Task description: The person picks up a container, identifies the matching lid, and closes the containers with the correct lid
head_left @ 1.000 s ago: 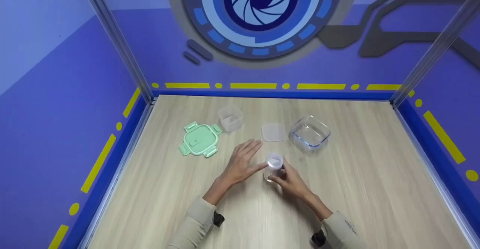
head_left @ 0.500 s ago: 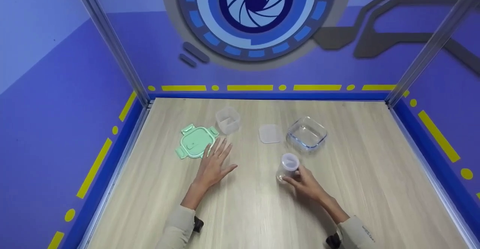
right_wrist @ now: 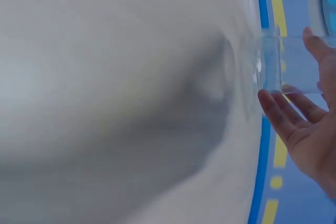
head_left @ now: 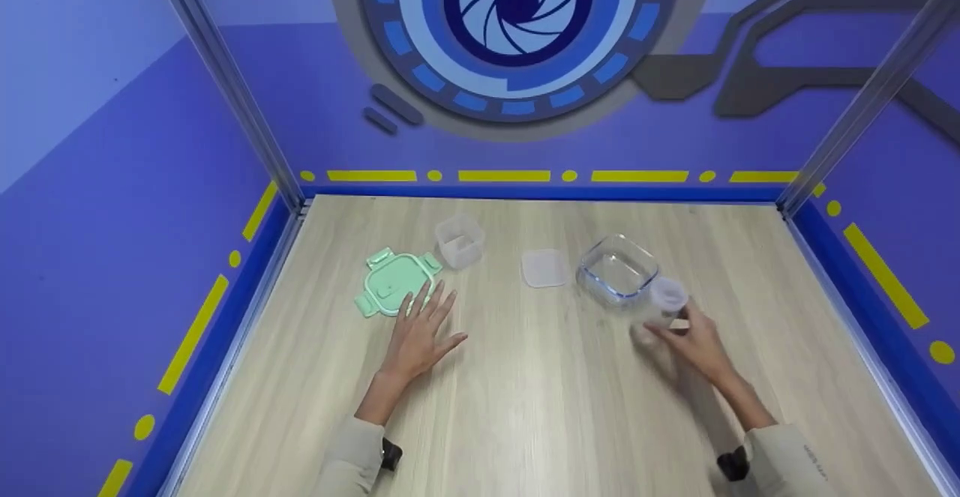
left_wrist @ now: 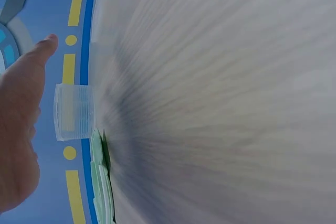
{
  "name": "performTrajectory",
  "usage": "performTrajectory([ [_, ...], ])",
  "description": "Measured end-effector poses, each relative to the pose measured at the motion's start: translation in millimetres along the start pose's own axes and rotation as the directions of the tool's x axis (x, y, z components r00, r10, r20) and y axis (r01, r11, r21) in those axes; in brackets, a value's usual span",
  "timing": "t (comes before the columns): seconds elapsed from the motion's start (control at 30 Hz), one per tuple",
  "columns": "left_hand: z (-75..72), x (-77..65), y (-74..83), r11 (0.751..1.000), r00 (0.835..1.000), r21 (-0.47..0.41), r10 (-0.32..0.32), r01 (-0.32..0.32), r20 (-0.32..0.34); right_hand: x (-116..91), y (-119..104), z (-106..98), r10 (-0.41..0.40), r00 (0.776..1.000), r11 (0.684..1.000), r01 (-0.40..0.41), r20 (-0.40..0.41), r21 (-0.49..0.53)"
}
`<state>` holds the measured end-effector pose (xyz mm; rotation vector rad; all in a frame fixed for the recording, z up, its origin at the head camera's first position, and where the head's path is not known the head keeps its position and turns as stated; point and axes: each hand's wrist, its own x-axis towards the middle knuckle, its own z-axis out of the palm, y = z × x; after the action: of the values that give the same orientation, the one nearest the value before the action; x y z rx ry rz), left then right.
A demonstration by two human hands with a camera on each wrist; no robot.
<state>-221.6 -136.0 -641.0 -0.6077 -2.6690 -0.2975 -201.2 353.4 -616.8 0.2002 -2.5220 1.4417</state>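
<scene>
My right hand (head_left: 697,339) grips a clear jar with a translucent lid (head_left: 667,296), in front of the right corner of the square glass container (head_left: 616,268). In the right wrist view, the thumb and fingers lie around the jar (right_wrist: 299,64), which appears raised off the table. My left hand (head_left: 416,339) has its fingers spread and holds nothing. Its fingertips reach the near right edge of the green clip lid (head_left: 394,283); whether they touch it I cannot tell. In the left wrist view, the green lid (left_wrist: 100,177) lies flat beyond the hand.
A translucent divided cup (head_left: 460,242) stands behind the green lid. Between it and the glass container lies a flat translucent square lid (head_left: 544,268). Blue walls (head_left: 525,190) enclose the wooden table (head_left: 517,407) at the back and both sides.
My right hand has carried the jar from the middle to the right, beside the glass container. My left hand has let go of the jar's side and moved left toward the green lid.
</scene>
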Motion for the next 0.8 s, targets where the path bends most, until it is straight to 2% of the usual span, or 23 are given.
performTrajectory([
  [0.17, -0.7, -4.4, -2.0, 0.999, 0.999, -0.001, -0.033, 0.033, 0.029, 19, 15, -30, 0.010, 0.994, 0.991, -0.025, -0.110, -0.133],
  [0.23, -1.1, -6.0, -2.2, 0.999, 0.998, -0.010, -0.046, 0.046, 0.054, 24, 19, -40, 0.035, 0.988, 0.980, -0.064, -0.152, -0.187],
  [0.33, -1.2, -7.7, -2.3, 0.998, 0.995, -0.011, -0.060, 0.061, 0.084, 30, 27, -53, 0.095, 0.976, 0.967, -0.138, -0.198, -0.214],
  [0.6, -0.9, -8.7, -1.4, 0.998, 0.995, 0.023, -0.061, 0.060, 0.077, 42, 48, -76, 0.237, 0.955, 0.929, -0.276, -0.179, -0.248],
  [0.8, -0.4, -9.5, 1.3, 0.996, 0.993, -0.015, -0.081, 0.082, 0.086, 50, 58, -83, 0.357, 0.913, 0.892, -0.396, -0.197, -0.219],
])
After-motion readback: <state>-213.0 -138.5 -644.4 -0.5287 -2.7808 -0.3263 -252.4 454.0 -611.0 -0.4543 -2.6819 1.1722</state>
